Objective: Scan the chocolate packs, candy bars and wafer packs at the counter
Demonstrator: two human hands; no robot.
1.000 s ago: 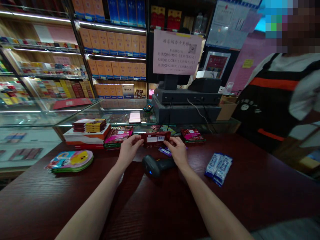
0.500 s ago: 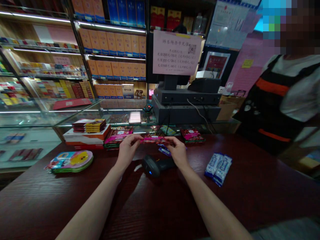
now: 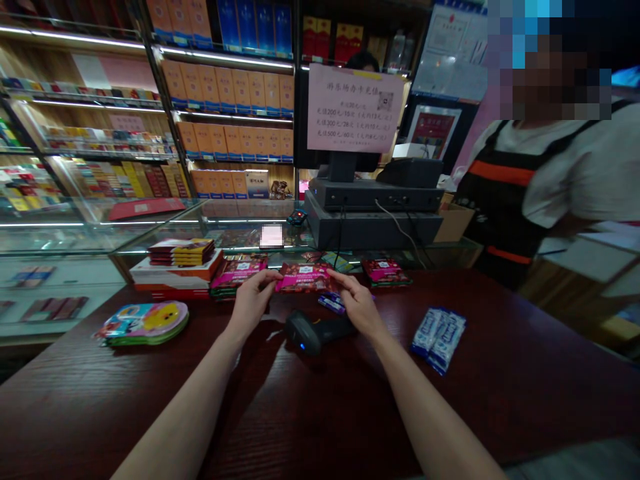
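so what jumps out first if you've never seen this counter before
Both bare hands, left hand and right hand, hold a pink-and-red snack packet by its ends above the dark wooden counter. Just under it lies a black barcode scanner with a small blue light. Behind stand a till with a pink paper notice, and a person in a black apron at the right.
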